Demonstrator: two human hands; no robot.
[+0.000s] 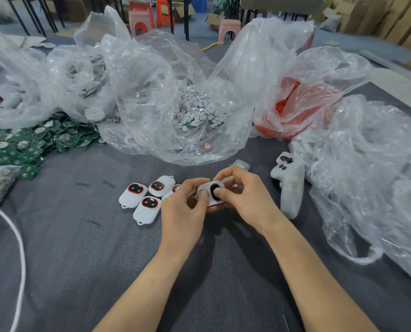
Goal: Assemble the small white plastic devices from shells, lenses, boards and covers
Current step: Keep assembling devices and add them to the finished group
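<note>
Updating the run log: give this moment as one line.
left hand: holds white shell | right hand: thumb presses dark lens | beside: assembled devices

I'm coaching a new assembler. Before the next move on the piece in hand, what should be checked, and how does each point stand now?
1. White shell held by both left hand and right hand: ok.
2. Dark lens sits in the shell's opening, with a digit of the right hand on it: ok.
3. Lens seated flush all round: cannot tell, the hands cover its edges.
4. Green boards lie in a pile on the table, far left: ok.
5. Finished devices lie clear of the left hand: not ok, one is partly hidden behind it.
</note>
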